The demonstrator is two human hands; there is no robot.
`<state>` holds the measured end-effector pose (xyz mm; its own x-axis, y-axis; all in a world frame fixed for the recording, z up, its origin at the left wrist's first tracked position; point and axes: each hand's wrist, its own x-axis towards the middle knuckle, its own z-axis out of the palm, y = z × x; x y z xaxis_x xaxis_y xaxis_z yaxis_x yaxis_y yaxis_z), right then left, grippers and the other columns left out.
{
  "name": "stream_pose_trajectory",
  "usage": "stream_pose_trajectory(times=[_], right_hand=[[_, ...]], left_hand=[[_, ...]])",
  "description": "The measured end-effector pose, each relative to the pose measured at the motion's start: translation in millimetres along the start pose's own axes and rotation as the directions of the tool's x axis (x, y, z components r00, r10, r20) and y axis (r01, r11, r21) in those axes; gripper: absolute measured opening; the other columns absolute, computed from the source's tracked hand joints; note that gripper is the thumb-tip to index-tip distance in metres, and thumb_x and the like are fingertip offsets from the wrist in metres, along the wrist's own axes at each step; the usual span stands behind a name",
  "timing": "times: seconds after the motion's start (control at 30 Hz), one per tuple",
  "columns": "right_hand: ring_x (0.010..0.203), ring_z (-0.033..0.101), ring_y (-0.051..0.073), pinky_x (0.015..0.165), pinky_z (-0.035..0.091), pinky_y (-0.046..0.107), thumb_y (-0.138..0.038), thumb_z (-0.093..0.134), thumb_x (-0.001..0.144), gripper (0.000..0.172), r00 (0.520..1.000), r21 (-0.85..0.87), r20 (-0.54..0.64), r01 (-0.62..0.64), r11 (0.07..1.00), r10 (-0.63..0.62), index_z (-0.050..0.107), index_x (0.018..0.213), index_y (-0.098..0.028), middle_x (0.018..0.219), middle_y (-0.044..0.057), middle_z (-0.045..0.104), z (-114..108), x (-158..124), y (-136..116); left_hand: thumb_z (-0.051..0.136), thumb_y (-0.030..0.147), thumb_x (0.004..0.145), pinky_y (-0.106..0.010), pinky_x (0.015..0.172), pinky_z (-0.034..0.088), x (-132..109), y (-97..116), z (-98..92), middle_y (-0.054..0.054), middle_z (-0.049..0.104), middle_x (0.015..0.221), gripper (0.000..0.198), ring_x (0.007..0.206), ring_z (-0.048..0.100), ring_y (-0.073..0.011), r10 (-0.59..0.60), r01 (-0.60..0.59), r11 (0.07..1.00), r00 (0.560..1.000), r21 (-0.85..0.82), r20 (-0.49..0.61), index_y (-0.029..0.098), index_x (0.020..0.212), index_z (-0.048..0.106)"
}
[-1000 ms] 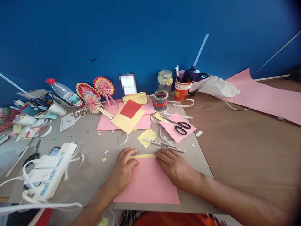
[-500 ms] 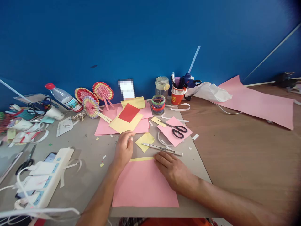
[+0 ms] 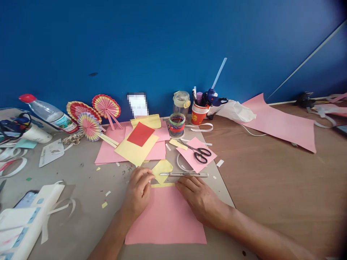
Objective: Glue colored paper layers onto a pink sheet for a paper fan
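A pink paper sheet (image 3: 165, 220) lies flat at the table's front, a narrow yellow strip (image 3: 164, 185) running along its far edge. My left hand (image 3: 138, 193) rests over the sheet's far left corner, its fingers curled and thumb drawn in; whatever lies between them is hidden. With fingers stretched out and lying flat, my right hand (image 3: 199, 198) presses on the far right corner. Just beyond the sheet is a utility knife (image 3: 187, 174), its blade end over a yellow paper scrap (image 3: 162, 170). Black-handled scissors (image 3: 200, 154) lie on a small pink square (image 3: 202, 167).
Behind are a red square (image 3: 141, 133), stacked pink sheets (image 3: 103, 153), paper fans (image 3: 106, 108), a lidded jar (image 3: 181, 103) and a red paper cup (image 3: 199, 115) of tools. A power strip (image 3: 32, 220) and a bottle (image 3: 51, 113) stand left; a large pink sheet (image 3: 284, 124) lies right.
The view has turned right, so most things sit further left in it. My left hand's fingers have curled in more at the corner. My right hand stays on the sheet.
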<state>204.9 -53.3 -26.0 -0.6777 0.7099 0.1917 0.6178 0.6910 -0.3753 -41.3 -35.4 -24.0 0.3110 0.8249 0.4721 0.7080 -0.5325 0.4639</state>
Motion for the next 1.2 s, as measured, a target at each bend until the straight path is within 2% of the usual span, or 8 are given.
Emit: stream_pose_trajectory(times=[0.17, 0.3, 0.47, 0.77, 0.93, 1.2], right_hand=[[0.106, 0.047, 0.026, 0.095, 0.040, 0.043, -0.007, 0.050, 0.072, 0.047, 0.993, -0.039, 0.093, -0.063, 0.997, 0.066, 0.055, 0.118, -0.014, 0.118, 0.014, 0.054, -2, 5, -6], [0.101, 0.046, 0.026, 0.092, 0.040, 0.041, -0.011, 0.055, 0.072, 0.037, 0.989, -0.114, 0.121, -0.076, 0.991, 0.090, 0.057, 0.109, -0.014, 0.114, 0.013, 0.054, 0, 10, -9], [0.099, 0.046, 0.027, 0.089, 0.039, 0.040, -0.014, 0.058, 0.075, 0.032, 0.996, -0.228, 0.080, -0.019, 0.973, 0.038, 0.057, 0.107, -0.011, 0.113, 0.015, 0.054, 7, 10, -8], [0.089, 0.044, 0.025, 0.080, 0.041, 0.038, -0.011, 0.056, 0.076, 0.024, 0.997, -0.292, 0.068, -0.013, 0.956, 0.034, 0.058, 0.100, -0.012, 0.100, 0.012, 0.054, 9, 12, -11], [0.089, 0.044, 0.025, 0.079, 0.041, 0.038, -0.011, 0.055, 0.075, 0.025, 0.998, -0.301, 0.065, 0.006, 0.954, 0.014, 0.058, 0.100, -0.011, 0.102, 0.013, 0.054, 7, 12, -11], [0.096, 0.045, 0.026, 0.084, 0.040, 0.040, -0.011, 0.055, 0.077, 0.029, 0.999, -0.253, 0.048, 0.015, 0.967, -0.003, 0.056, 0.106, -0.012, 0.109, 0.014, 0.053, 9, 8, -7]], left_hand=[[0.037, -0.002, 0.080, -0.040, 0.087, 0.043, 0, 21, 3.2, -0.005, 0.055, 0.091, 0.035, 0.090, 0.049, -0.0197, 0.103, -0.122, 0.990, 0.967, 0.069, 0.232, 0.022, 0.090, 0.061], [0.036, 0.001, 0.083, -0.036, 0.075, 0.042, -3, 27, 6.8, -0.005, 0.056, 0.084, 0.031, 0.081, 0.047, -0.0191, 0.126, -0.163, 0.982, 0.938, 0.091, 0.322, 0.019, 0.089, 0.060], [0.037, 0.003, 0.087, -0.036, 0.073, 0.039, -4, 27, 10.1, -0.005, 0.056, 0.081, 0.025, 0.078, 0.045, -0.0181, 0.149, -0.193, 0.974, 0.940, 0.119, 0.309, 0.017, 0.079, 0.056], [0.038, 0.003, 0.089, -0.035, 0.073, 0.037, -7, 26, 14.2, -0.003, 0.056, 0.080, 0.024, 0.077, 0.045, -0.0171, 0.147, -0.188, 0.975, 0.945, 0.115, 0.293, 0.017, 0.076, 0.052], [0.036, 0.006, 0.090, -0.036, 0.074, 0.036, -6, 27, 11.8, -0.003, 0.056, 0.078, 0.027, 0.077, 0.047, -0.0168, 0.144, -0.189, 0.973, 0.946, 0.133, 0.290, 0.018, 0.072, 0.052], [0.035, 0.001, 0.085, -0.038, 0.081, 0.034, -3, 28, 2.4, -0.002, 0.062, 0.084, 0.033, 0.081, 0.052, -0.0171, 0.165, -0.213, 0.970, 0.930, 0.116, 0.329, 0.022, 0.092, 0.061]])
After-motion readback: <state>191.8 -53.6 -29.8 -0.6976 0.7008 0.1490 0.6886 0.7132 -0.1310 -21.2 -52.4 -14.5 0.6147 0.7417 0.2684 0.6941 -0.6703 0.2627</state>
